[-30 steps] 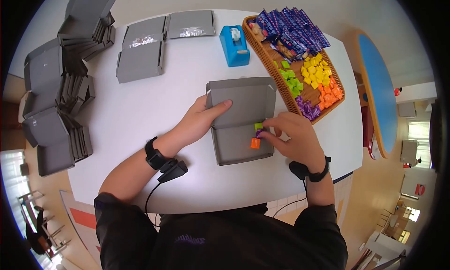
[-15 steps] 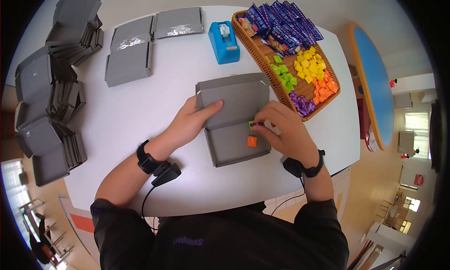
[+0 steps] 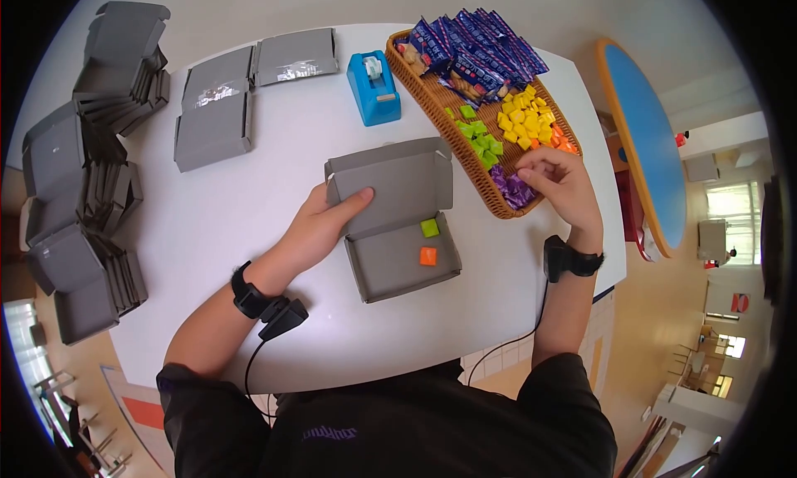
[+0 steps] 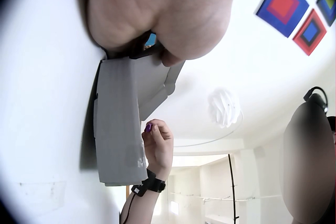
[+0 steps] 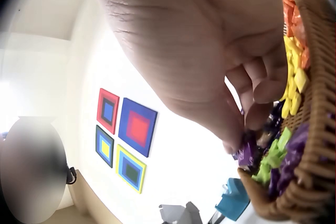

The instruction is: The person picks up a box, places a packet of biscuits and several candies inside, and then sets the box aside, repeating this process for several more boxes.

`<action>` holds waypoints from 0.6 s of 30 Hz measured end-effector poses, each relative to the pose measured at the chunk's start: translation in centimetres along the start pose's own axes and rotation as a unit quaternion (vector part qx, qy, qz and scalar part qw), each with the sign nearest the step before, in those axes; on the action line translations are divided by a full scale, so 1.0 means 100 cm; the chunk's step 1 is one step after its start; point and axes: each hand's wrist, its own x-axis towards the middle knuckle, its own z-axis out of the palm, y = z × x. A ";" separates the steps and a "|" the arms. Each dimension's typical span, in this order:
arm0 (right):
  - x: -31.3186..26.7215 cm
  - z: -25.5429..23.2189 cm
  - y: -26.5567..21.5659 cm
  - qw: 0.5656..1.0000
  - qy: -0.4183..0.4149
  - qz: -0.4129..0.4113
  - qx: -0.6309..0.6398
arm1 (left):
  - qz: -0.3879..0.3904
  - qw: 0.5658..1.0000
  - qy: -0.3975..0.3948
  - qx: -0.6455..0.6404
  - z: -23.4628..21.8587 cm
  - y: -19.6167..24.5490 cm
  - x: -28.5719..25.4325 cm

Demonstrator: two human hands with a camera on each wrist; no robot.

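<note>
White table [image 3: 357, 345] fills the middle of a bright room, and one round blue table [image 3: 656, 146] with an orange edge is beyond it on the right. At the far left of the white table, three closed boxes [image 3: 214, 134] are side by side, with shiny tape on some of them. Further left are several stacks of open boxes [image 3: 58, 167].

In the centre is one open grey box [image 3: 378, 266]. The left hand [image 3: 311, 229] holds its raised lid [image 3: 398, 187] at the left edge, with the thumb on the inner face; this grip is closed around the cardboard. In the near half of the box, one green candy [image 3: 429, 227] is at the right, and one orange candy [image 3: 427, 256] is a little nearer, apart from it.

The right hand [image 3: 564, 187] is over the near right part of the basket [image 3: 480, 178]. Its grip is almost closed, and thumb and fingertips pinch a purple candy [image 4: 148, 127], which both wrist views show.

The basket has blue packets [image 3: 490, 51] at its far end. Nearer come green candies [image 3: 477, 138] along the left, yellow candies [image 3: 525, 117] to their right, then orange candies [image 3: 563, 139] on the right side and purple candies [image 3: 510, 187] at the near end. The blue tape dispenser [image 3: 374, 92] stands just left of the basket. Each wrist wears a black strap [image 3: 581, 262].
</note>
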 end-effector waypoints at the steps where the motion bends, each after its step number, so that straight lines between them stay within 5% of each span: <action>1: -0.002 -0.003 0.000 1.000 -0.019 0.011 -0.021 | 0.000 1.000 -0.001 -0.001 0.000 0.000 0.000; 14: -0.002 0.005 0.003 0.990 0.004 0.008 -0.144 | -0.009 1.000 0.001 -0.019 0.003 0.002 -0.002; 18: -0.001 0.009 -0.004 0.990 0.088 -0.021 -0.104 | 0.005 1.000 -0.008 -0.005 0.000 0.000 -0.001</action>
